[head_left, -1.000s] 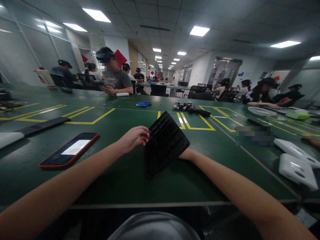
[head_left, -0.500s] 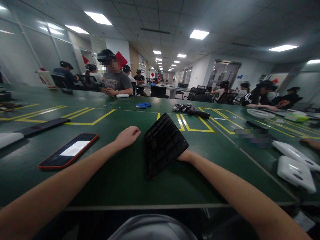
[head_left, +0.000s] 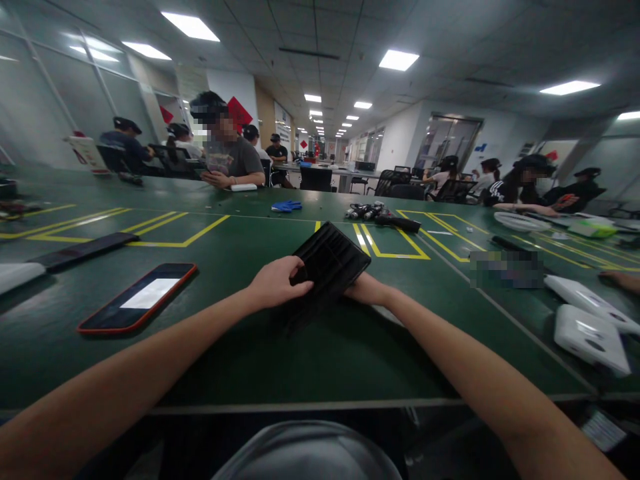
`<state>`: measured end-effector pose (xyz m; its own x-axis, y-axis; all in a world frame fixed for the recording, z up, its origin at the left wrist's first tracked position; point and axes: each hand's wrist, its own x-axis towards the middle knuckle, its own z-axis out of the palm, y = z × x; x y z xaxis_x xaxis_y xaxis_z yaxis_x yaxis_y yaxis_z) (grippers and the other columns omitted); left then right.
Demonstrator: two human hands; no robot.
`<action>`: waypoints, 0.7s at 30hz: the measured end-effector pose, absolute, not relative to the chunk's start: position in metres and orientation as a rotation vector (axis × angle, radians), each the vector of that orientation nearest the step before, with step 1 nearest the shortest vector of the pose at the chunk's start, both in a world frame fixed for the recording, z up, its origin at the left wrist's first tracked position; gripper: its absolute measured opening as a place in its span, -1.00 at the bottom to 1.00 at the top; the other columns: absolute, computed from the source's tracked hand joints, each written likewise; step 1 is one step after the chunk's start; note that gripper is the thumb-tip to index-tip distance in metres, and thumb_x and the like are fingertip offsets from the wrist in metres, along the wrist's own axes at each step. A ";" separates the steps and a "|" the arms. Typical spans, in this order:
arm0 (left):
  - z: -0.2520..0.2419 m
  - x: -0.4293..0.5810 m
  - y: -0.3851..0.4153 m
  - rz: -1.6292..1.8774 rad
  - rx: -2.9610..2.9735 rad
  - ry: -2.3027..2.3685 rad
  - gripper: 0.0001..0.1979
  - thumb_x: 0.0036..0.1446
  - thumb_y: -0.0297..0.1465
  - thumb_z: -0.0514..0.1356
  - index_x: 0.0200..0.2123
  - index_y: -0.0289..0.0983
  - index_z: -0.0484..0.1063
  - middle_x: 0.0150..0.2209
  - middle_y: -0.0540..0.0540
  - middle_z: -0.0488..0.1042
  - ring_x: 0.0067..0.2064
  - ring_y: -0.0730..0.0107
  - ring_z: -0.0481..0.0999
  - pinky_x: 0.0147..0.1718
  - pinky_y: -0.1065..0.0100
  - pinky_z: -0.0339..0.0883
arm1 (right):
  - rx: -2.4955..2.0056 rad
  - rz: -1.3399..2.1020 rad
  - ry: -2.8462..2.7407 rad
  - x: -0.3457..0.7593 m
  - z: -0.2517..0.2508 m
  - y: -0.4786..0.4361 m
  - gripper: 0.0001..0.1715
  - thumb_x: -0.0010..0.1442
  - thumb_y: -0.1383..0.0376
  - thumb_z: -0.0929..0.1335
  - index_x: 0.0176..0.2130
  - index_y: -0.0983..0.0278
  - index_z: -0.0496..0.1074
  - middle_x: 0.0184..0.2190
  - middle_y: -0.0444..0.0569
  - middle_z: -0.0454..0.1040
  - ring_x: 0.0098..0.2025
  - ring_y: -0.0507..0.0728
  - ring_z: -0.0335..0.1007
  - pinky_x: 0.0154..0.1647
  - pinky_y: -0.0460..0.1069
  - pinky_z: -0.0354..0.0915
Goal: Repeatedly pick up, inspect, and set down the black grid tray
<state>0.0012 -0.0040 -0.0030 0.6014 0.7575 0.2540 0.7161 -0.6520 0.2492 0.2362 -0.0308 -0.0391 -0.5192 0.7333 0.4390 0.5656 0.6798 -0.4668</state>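
Both hands grip a black ribbed tray held just above the green desk: left hand curled over its near-left edge, right hand clasping its right edge. A red-cased phone lies farther left.

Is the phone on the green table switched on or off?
On. The red-cased phone lies flat on the table, left of the left hand, its screen showing a bright white patch.

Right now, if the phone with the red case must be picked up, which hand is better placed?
The left hand, probably. The phone lies on the table on the left side. The right hand is on the far side of the black tray and would have to cross it. Both hands grip the tray.
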 end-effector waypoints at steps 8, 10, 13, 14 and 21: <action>0.003 -0.037 0.044 0.241 2.586 1.926 -0.34 -0.07 0.17 -0.04 -0.33 -0.32 0.41 -0.21 -0.34 0.50 -0.18 -0.02 0.48 -0.39 0.26 0.25 | -2.034 0.071 -1.808 0.333 -0.040 -0.015 -0.49 0.15 0.19 0.32 0.05 0.36 0.26 -0.05 0.19 0.39 0.07 0.28 0.26 0.03 0.12 0.24; 0.001 -0.040 0.050 0.155 2.566 1.972 -0.34 -0.08 0.17 -0.03 -0.34 -0.33 0.43 -0.20 -0.38 0.50 -0.16 -0.05 0.48 -0.36 0.24 0.28 | -2.111 0.075 -1.816 0.342 -0.044 -0.016 -0.53 0.17 0.18 0.30 0.03 0.37 0.28 -0.06 0.18 0.40 0.06 0.29 0.27 0.02 0.12 0.24; 0.002 -0.038 0.051 0.163 2.565 1.979 -0.38 -0.01 0.10 -0.05 -0.33 -0.35 0.44 -0.22 -0.38 0.50 -0.17 -0.05 0.48 -0.32 0.20 0.30 | -2.178 -0.042 -1.834 0.340 -0.044 -0.019 -0.51 0.17 0.12 0.28 0.01 0.35 0.31 0.03 0.20 0.35 0.14 0.38 0.17 0.10 0.28 0.15; 0.003 -0.036 0.049 0.250 2.586 1.955 -0.42 0.05 0.04 -0.07 -0.30 -0.36 0.43 -0.22 -0.36 0.50 -0.17 -0.03 0.48 -0.30 0.19 0.31 | -2.184 -0.122 -1.836 0.336 -0.042 -0.020 -0.49 0.17 0.10 0.28 0.02 0.34 0.31 0.09 0.20 0.30 0.19 0.43 0.07 0.13 0.36 0.06; -0.012 0.004 -0.010 0.853 2.644 1.088 -0.63 0.10 -0.56 -0.15 -0.11 -0.33 0.34 -0.21 -0.17 0.44 -0.19 0.33 0.43 -0.16 0.27 0.34 | -1.840 -0.224 -2.053 0.274 -0.037 -0.029 -0.41 0.21 0.11 0.23 0.13 0.35 0.21 0.19 0.21 0.17 0.27 0.39 -0.06 0.20 0.37 -0.06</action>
